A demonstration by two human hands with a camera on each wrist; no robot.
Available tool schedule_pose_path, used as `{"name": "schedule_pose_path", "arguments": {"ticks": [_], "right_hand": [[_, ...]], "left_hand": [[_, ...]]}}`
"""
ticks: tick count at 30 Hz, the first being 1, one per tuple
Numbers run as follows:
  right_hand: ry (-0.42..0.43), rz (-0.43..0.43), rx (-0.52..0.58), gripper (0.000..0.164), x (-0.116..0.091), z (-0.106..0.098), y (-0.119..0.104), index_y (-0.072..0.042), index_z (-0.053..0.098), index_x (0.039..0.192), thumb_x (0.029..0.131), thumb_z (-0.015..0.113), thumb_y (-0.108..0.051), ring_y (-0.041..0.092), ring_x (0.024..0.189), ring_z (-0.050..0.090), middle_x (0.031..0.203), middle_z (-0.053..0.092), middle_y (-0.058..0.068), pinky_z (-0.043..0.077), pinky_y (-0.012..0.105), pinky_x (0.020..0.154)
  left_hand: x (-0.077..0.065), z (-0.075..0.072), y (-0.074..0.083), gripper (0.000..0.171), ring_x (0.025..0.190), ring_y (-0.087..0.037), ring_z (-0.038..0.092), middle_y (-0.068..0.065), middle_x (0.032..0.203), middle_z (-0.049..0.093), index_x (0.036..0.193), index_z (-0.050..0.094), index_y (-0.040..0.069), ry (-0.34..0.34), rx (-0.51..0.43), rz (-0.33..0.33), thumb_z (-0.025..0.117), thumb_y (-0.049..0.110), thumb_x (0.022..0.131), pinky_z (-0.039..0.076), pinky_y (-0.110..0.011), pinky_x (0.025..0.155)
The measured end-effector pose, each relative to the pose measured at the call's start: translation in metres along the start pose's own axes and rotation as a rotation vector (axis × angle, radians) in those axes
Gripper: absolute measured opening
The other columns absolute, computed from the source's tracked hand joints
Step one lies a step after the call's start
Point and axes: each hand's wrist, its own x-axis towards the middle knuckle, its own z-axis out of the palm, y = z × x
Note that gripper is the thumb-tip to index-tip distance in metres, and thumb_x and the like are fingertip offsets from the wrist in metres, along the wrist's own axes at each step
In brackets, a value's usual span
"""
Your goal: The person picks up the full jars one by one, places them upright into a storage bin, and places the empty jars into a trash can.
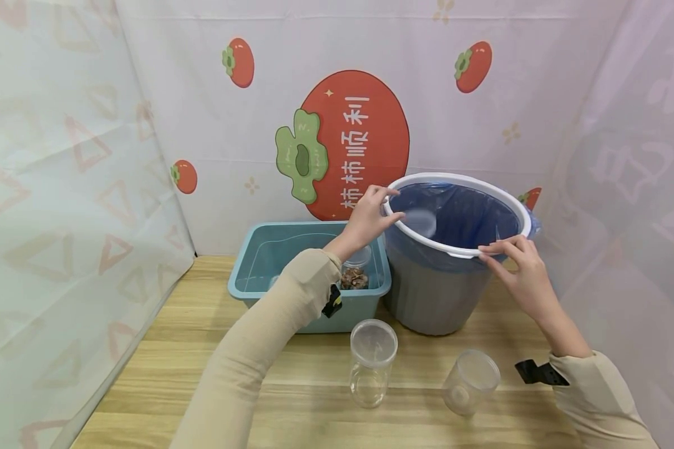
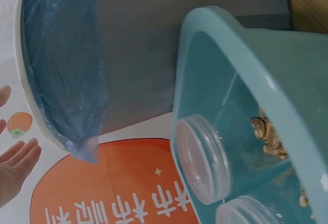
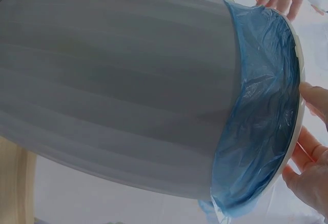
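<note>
A grey trash bin (image 1: 432,299) stands at the back right, lined with a blue plastic bag (image 1: 472,215) folded over its edge. Around its top runs a white rim ring (image 1: 455,179). My left hand (image 1: 367,218) is at the ring's left side, thumb and fingers spread; the left wrist view shows these fingers (image 2: 20,157) apart from the bin wall. At the front right of the ring, my right hand (image 1: 519,271) pinches the edge between thumb and fingers. In the right wrist view its fingertips (image 3: 302,149) touch the white edge.
Left of the bin sits a teal tub (image 1: 309,324) holding clear lidded jars (image 2: 197,157), one with brown, walnut-like pieces (image 1: 354,279). Two clear jars, one nearer the middle (image 1: 373,362) and one to the right (image 1: 472,380), stand on the wooden table (image 1: 163,374). Printed curtains enclose the table.
</note>
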Motion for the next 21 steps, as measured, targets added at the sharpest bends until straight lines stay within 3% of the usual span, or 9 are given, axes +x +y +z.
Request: {"name": "schedule_pose_path", "arguments": {"ticks": [3, 10, 21], "right_hand": [[0.0, 0.002, -0.002, 0.029, 0.0, 0.0, 0.001, 0.003, 0.066, 0.085, 0.061, 0.069, 0.018, 0.003, 0.089, 0.037, 0.083, 0.051, 0.012, 0.025, 0.016, 0.077], [-0.003, 0.004, -0.015, 0.028, 0.0, -0.001, 0.002, 0.003, 0.065, 0.084, 0.06, 0.069, 0.017, 0.003, 0.089, 0.037, 0.084, 0.05, 0.013, 0.025, 0.017, 0.077], [-0.004, 0.008, -0.008, 0.028, 0.0, 0.001, 0.003, 0.003, 0.065, 0.084, 0.06, 0.069, 0.018, -0.001, 0.093, 0.035, 0.085, 0.05, 0.013, 0.025, 0.015, 0.08]], "left_hand": [[-0.01, 0.0, -0.007, 0.032, 0.087, -0.018, 0.051, -0.012, 0.108, 0.051, 0.111, 0.057, 0.005, -0.005, 0.011, 0.016, 0.062, 0.019, 0.083, 0.043, -0.023, 0.07], [-0.04, -0.003, -0.012, 0.023, 0.096, -0.021, 0.055, -0.012, 0.101, 0.054, 0.104, 0.06, 0.003, -0.034, -0.073, 0.076, 0.061, 0.013, 0.084, 0.044, -0.026, 0.084], [-0.083, -0.004, -0.016, 0.017, 0.088, -0.016, 0.054, -0.005, 0.094, 0.055, 0.097, 0.062, 0.005, -0.11, -0.127, 0.19, 0.063, 0.012, 0.082, 0.046, -0.029, 0.079]]}}
